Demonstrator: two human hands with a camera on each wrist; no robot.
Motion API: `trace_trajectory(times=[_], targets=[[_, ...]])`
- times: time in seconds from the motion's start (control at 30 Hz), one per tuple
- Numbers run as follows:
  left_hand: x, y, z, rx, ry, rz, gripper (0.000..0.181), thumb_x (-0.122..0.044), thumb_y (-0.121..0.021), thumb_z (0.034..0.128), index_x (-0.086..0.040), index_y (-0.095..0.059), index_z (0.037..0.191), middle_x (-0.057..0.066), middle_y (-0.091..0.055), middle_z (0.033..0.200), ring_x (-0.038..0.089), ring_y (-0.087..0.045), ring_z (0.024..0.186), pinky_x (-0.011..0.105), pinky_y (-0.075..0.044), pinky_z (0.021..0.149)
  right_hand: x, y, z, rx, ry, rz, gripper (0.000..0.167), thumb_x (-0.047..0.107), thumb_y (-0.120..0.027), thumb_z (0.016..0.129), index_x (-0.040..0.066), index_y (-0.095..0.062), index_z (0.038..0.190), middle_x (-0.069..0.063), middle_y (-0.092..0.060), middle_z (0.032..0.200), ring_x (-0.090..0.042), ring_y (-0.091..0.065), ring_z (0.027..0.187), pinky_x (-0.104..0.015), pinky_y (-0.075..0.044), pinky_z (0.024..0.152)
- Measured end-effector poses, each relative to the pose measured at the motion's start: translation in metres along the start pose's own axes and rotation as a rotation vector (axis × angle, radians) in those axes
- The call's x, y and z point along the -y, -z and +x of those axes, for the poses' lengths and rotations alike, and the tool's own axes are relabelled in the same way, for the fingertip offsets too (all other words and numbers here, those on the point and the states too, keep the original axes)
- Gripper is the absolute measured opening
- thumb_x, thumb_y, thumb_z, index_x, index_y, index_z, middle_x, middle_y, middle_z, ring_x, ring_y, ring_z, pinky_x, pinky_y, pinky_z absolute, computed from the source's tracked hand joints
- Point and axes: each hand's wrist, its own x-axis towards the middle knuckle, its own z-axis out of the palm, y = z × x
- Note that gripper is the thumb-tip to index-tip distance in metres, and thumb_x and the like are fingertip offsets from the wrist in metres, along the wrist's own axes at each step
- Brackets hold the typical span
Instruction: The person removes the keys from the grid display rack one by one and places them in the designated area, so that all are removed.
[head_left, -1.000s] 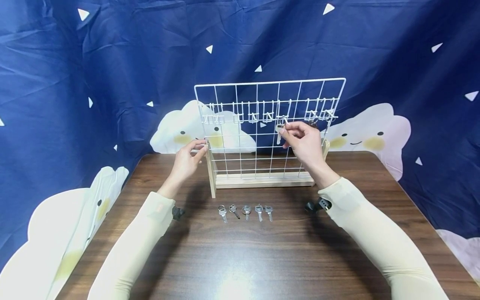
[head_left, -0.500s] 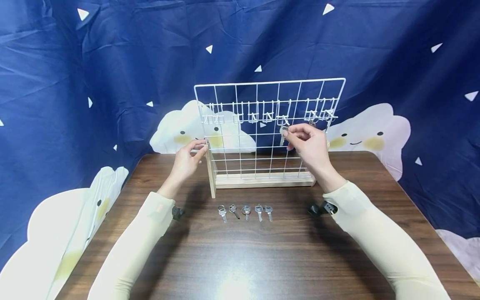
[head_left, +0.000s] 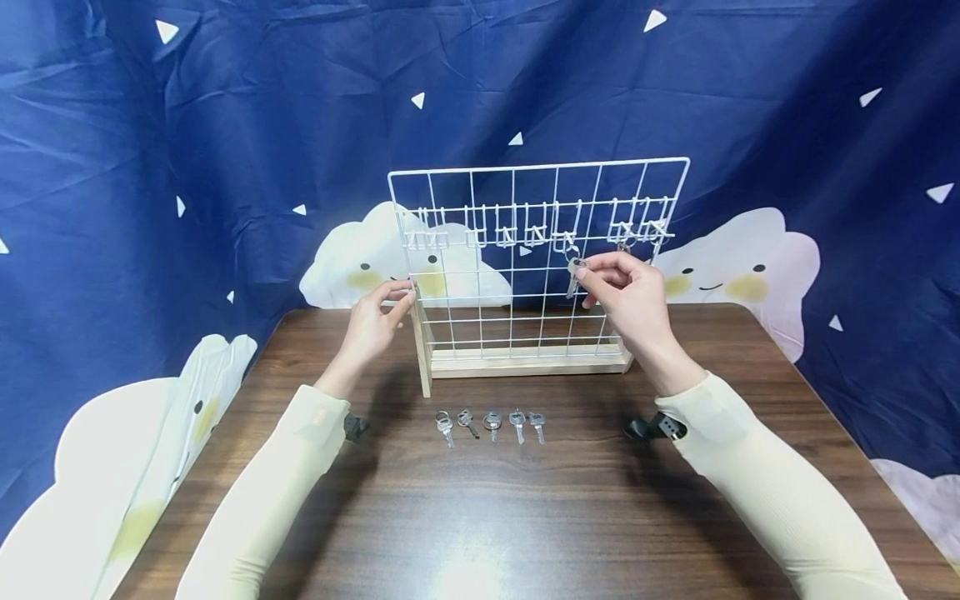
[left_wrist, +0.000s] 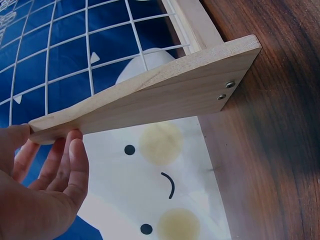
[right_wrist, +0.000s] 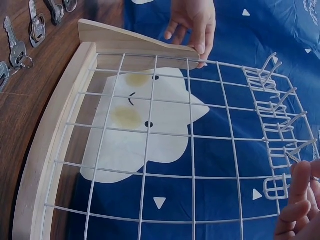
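My right hand (head_left: pixel 633 304) pinches a silver key (head_left: pixel 573 282) between thumb and fingertips, in front of the white wire grid rack (head_left: pixel 540 166). The key's ring lies against a white hook (head_left: pixel 566 241) on the grid; whether it is threaded over the hook, I cannot tell. In the right wrist view the fingers (right_wrist: pixel 299 187) hide most of the key. My left hand (head_left: pixel 372 327) grips the upper end of the rack's wooden side (left_wrist: pixel 150 95) between thumb and fingers. A darker hanging item (head_left: pixel 625 247) shows on a hook behind my right hand.
Several silver keys with rings, one being the leftmost key (head_left: pixel 446 429), lie in a row on the brown table (head_left: pixel 480 500) before the rack. More white hooks (head_left: pixel 505 237) line the grid. A blue cloth (head_left: pixel 262 125) with clouds hangs behind.
My right hand has shifted right and slightly down with the key, whose blade has swung to the right. The left hand stays on the rack's side.
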Motion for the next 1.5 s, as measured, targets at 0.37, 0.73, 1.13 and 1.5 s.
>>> trace_trajectory(times=[0.37, 0.73, 1.13, 1.5], targets=[[0.000, 0.000, -0.001, -0.001, 0.005, -0.010, 0.034, -0.029, -0.063, 0.0991, -0.010, -0.065, 0.127, 0.022, -0.069, 0.120, 0.040, -0.072, 0.100, 0.051, -0.063, 0.079, 0.007, 0.004, -0.008, -0.003, -0.017, -0.041, 0.007, 0.011, -0.077, 0.088, 0.010, -0.071, 0.092, 0.011, -0.073, 0.070, -0.008, -0.062, 0.050, -0.019, -0.054, 0.050], [0.000, -0.001, -0.001, 0.000, 0.007, -0.027, 0.034, -0.027, -0.063, 0.0993, -0.009, -0.064, 0.127, 0.022, -0.068, 0.120, 0.043, -0.071, 0.101, 0.054, -0.062, 0.081, 0.013, 0.007, -0.015, 0.001, -0.023, -0.068, 0.008, 0.013, -0.076, 0.088, 0.009, -0.071, 0.094, 0.009, -0.074, 0.071, -0.011, -0.063, 0.050, -0.019, -0.049, 0.046], [0.000, -0.001, -0.001, -0.009, -0.002, -0.012, 0.034, -0.028, -0.063, 0.0992, -0.010, -0.065, 0.127, 0.021, -0.069, 0.119, 0.038, -0.073, 0.096, 0.052, -0.063, 0.079, 0.009, 0.010, -0.026, 0.085, -0.113, -0.150, 0.010, 0.018, -0.075, 0.090, 0.012, -0.068, 0.095, 0.017, -0.073, 0.071, -0.008, -0.064, 0.052, -0.018, -0.044, 0.046], [-0.001, 0.000, -0.002, -0.008, -0.003, -0.001, 0.033, -0.026, -0.063, 0.0996, -0.009, -0.064, 0.128, 0.021, -0.069, 0.119, 0.038, -0.073, 0.095, 0.050, -0.064, 0.078, -0.020, 0.011, -0.036, 0.132, -0.159, -0.179, 0.015, 0.017, -0.074, 0.090, 0.006, -0.067, 0.095, 0.016, -0.074, 0.073, -0.008, -0.063, 0.051, -0.017, -0.046, 0.049]])
